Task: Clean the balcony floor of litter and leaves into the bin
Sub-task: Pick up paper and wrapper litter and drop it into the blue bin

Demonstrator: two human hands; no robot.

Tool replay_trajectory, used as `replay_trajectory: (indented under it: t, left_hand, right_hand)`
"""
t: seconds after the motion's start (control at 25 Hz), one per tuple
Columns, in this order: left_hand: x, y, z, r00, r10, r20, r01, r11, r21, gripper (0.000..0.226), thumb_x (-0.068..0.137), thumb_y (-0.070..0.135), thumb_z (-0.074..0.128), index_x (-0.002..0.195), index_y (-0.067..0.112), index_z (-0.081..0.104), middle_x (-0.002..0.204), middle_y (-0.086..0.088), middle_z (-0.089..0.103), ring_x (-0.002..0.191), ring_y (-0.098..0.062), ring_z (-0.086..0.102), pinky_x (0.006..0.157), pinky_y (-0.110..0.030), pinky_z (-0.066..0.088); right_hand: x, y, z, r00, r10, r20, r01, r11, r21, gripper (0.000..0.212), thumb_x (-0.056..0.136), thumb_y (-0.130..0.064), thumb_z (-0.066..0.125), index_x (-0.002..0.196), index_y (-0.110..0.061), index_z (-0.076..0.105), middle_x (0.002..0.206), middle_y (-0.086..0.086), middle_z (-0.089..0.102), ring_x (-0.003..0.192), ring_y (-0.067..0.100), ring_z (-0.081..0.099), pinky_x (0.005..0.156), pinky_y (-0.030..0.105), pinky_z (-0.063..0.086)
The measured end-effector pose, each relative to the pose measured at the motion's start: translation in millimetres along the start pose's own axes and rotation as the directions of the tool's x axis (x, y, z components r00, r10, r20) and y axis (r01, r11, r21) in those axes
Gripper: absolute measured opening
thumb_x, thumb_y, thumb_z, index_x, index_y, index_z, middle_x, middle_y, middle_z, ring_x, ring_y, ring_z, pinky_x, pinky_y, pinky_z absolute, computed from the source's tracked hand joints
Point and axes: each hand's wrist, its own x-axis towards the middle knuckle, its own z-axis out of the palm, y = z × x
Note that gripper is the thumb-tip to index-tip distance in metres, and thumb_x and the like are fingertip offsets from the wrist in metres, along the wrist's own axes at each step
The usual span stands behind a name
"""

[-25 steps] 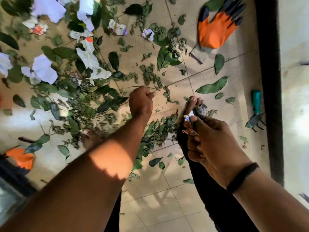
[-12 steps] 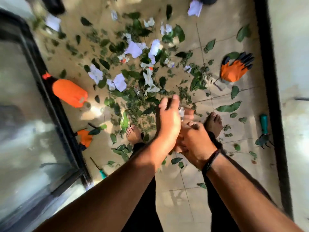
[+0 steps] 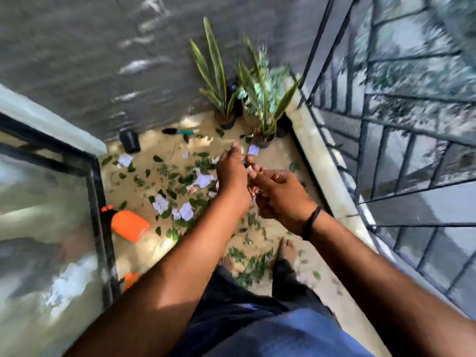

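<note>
Head view: left hand [image 3: 231, 173] and right hand [image 3: 279, 195] curl together around gathered litter scraps [image 3: 253, 193] above the leaf-strewn floor [image 3: 278, 161]; next they must be carried to a bin, not visible.

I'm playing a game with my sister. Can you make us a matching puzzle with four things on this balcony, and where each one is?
Things:
1. orange plastic bottle
2. small black plant pot
3. tall striped green plants
4. black metal railing

Places:
A. in the far corner
B. along the right side
C. lying beside the glass door on the left
D. standing at the foot of the grey wall

Pairs: 1-C, 2-D, 3-A, 4-B
</note>
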Motion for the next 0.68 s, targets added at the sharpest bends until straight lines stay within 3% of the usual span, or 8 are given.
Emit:
replay_trajectory:
  t: [0.08,0.2,0.4,0.48,0.56,0.68]
  left_hand:
    - [-14.5,10.8,-5.6,0.995,-0.030,0.095,0.030,1.000,0.001,0.032,0.105,0.039,0.048,0.085,0.015,0.047,0.061,-0.004,0.047,0.035,-0.013,0.043,0.040,-0.018,0.041]
    - [-30.8,12.6,-29.5,0.979,-0.078,0.186,0.059,0.993,0.107,0.038,0.103,0.044,0.050,0.077,0.016,0.049,0.055,0.000,0.050,0.043,-0.018,0.050,0.045,-0.021,0.040]
    - [-75.5,-14.4,-38.0,0.891,-0.261,0.371,0.145,0.939,0.312,0.042,0.099,0.047,0.057,0.072,0.017,0.044,0.065,-0.004,0.041,0.053,-0.020,0.053,0.053,-0.025,0.049]
    - [-109.4,-31.2,-29.8,0.835,-0.273,0.478,0.095,0.927,0.363,0.039,0.099,0.037,0.061,0.071,0.016,0.044,0.060,-0.001,0.038,0.052,-0.018,0.049,0.048,-0.024,0.047]
    - [-139.4,-45.6,-23.1,0.755,-0.297,0.584,0.029,0.906,0.423,0.036,0.096,0.034,0.067,0.071,0.019,0.045,0.057,0.003,0.036,0.050,-0.013,0.043,0.045,-0.021,0.040]
    - [-192.0,-70.8,-20.6,0.639,-0.386,0.665,-0.064,0.835,0.546,0.033,0.093,0.027,0.071,0.072,0.023,0.046,0.056,0.008,0.037,0.041,-0.002,0.033,0.036,-0.014,0.026]
  right_hand:
    - [-20.7,-7.7,16.3,0.997,-0.075,-0.029,0.075,0.997,-0.007,0.034,0.102,-0.026,0.056,0.074,-0.007,0.054,0.065,0.005,0.020,0.053,0.011,0.016,0.047,0.019,0.017]
    - [-53.0,4.5,35.3,0.991,-0.093,-0.092,0.096,0.995,0.033,0.045,0.100,-0.032,0.057,0.085,0.010,0.051,0.068,0.010,0.012,0.053,0.015,0.013,0.044,0.017,0.019]
    - [-126.6,42.3,58.6,0.922,-0.057,-0.382,0.187,0.932,0.311,0.022,0.102,-0.034,0.051,0.106,-0.012,0.055,0.059,-0.002,0.024,0.049,0.010,0.020,0.043,0.015,0.019]
    - [-163.4,48.4,55.2,0.871,-0.083,-0.484,0.266,0.908,0.322,0.024,0.102,-0.035,0.051,0.098,-0.013,0.058,0.058,-0.003,0.026,0.049,0.009,0.020,0.044,0.016,0.016]
    - [-198.8,51.8,48.5,0.805,-0.111,-0.583,0.351,0.882,0.316,0.037,0.102,-0.036,0.051,0.073,-0.016,0.063,0.057,-0.003,0.027,0.047,0.010,0.021,0.047,0.018,0.013]
    - [-260.2,67.0,32.4,0.671,-0.110,-0.733,0.528,0.765,0.369,0.046,0.103,-0.036,0.049,0.059,-0.021,0.049,0.057,-0.003,0.026,0.046,0.009,0.024,0.044,0.017,0.015]
